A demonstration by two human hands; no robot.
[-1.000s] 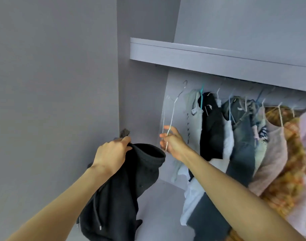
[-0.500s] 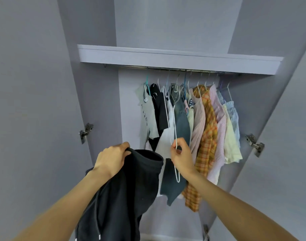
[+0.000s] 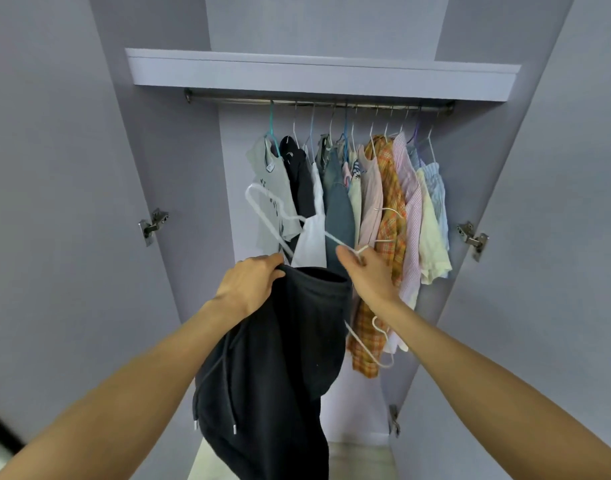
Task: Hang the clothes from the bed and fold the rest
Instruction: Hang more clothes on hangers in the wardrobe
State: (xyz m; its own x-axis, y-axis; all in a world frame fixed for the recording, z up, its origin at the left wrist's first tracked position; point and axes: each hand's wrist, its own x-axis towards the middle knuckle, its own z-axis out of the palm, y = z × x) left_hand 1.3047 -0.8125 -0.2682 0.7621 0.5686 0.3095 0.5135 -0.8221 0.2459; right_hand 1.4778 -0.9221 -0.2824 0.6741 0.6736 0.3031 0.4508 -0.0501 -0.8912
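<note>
Two bare forearms are reaching forward from the bottom corners toward an open wardrobe. Nearest, the left hand (image 3: pixel 250 284) is gripping the upper hem of a black hoodie (image 3: pixel 273 368), its fingers curling over the edge of the cloth, and the garment is hanging down from that hold between the arms, its white-tipped drawstrings (image 3: pixel 228 386) dangling low at the front. Just beside it, the right hand (image 3: pixel 368 277) is pinching the neck of a white plastic hanger (image 3: pixel 276 216) between thumb and curled fingers; the hanger is tilting up and to the left, its far shoulder crossing in front of the hanging clothes and its near end passing just above the hoodie's opening. A second white hanger (image 3: pixel 377 341) is showing below the right wrist, though what is carrying it cannot be told. Beyond the hands, a row of garments is hanging from a metal rail (image 3: pixel 228 97): a grey T-shirt (image 3: pixel 274 188), a black top (image 3: pixel 302 185), a denim piece (image 3: pixel 338 209), an orange plaid shirt (image 3: pixel 389 216) and a pink striped shirt (image 3: pixel 411 202), packed touching. Above the rail a pale shelf (image 3: pixel 321 72) is spanning the cabinet, and metal hinges (image 3: pixel 153 225) are sitting on both side walls.
</note>
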